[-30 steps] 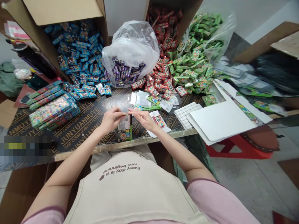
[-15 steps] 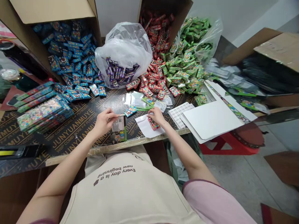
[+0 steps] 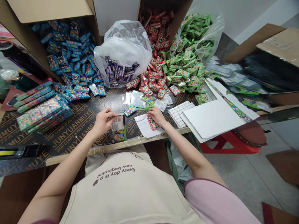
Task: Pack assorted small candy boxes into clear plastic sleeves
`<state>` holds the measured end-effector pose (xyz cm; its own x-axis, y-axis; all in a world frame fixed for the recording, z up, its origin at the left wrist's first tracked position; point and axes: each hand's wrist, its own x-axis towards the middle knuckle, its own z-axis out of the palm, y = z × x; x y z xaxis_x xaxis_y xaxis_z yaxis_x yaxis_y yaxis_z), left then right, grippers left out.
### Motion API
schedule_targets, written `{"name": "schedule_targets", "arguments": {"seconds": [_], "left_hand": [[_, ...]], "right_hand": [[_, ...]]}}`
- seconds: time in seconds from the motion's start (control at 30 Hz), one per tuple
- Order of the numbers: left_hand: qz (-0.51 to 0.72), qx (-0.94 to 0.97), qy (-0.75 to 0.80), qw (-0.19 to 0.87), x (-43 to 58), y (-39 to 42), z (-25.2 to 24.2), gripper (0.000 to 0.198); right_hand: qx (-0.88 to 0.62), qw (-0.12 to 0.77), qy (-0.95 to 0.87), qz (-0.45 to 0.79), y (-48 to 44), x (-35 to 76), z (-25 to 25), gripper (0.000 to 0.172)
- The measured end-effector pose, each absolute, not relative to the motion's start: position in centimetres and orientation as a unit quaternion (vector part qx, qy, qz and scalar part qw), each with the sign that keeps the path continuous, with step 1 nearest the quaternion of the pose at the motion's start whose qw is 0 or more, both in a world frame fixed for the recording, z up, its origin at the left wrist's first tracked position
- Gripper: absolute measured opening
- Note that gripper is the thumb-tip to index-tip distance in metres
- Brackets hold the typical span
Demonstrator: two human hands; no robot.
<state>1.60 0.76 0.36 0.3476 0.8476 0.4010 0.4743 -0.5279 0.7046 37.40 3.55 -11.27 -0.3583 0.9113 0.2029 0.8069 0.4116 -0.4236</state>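
Note:
My left hand point(image 3: 105, 120) pinches the top edge of a clear bag with a green-edged printed card point(image 3: 118, 132) at the table's front edge. My right hand point(image 3: 157, 116) lies over a white paper point(image 3: 143, 124), fingers bent at the top of a small red packet point(image 3: 153, 123) that rests on it; whether they grip the packet is unclear. A blue packet point(image 3: 130, 110) sits between the hands. Behind my right hand are clear bags and green-edged cards point(image 3: 148, 99).
Blue packets point(image 3: 77, 56) spill from a carton at the left; purple point(image 3: 119, 73), red point(image 3: 157, 74) and green packets point(image 3: 187, 68) are heaped behind. Stacked boxes point(image 3: 45, 113) stand left. White sheets point(image 3: 212, 119) and a label sheet point(image 3: 181, 113) lie right.
The fingers of my right hand have shifted slightly, and more of the red packet shows. My left hand stays at the clear bag's top edge. The view has shifted a little.

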Motion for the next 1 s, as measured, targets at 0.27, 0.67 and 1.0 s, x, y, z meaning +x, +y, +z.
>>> {"name": "schedule_targets", "arguments": {"seconds": [0.27,0.67,1.0], "left_hand": [[0.388,0.786,0.419,0.236,1.6,0.7,0.6,0.013],[0.392,0.782,0.422,0.239,1.7,0.8,0.5,0.012],[0.395,0.777,0.429,0.239,1.7,0.6,0.4,0.013]], "right_hand": [[-0.533,0.258,-0.797,0.118,2.2,37.9,-12.6,0.025],[-0.523,0.292,-0.791,0.125,1.1,38.1,-13.0,0.02],[-0.557,0.213,-0.796,0.105,1.6,37.3,-10.8,0.003]]}}
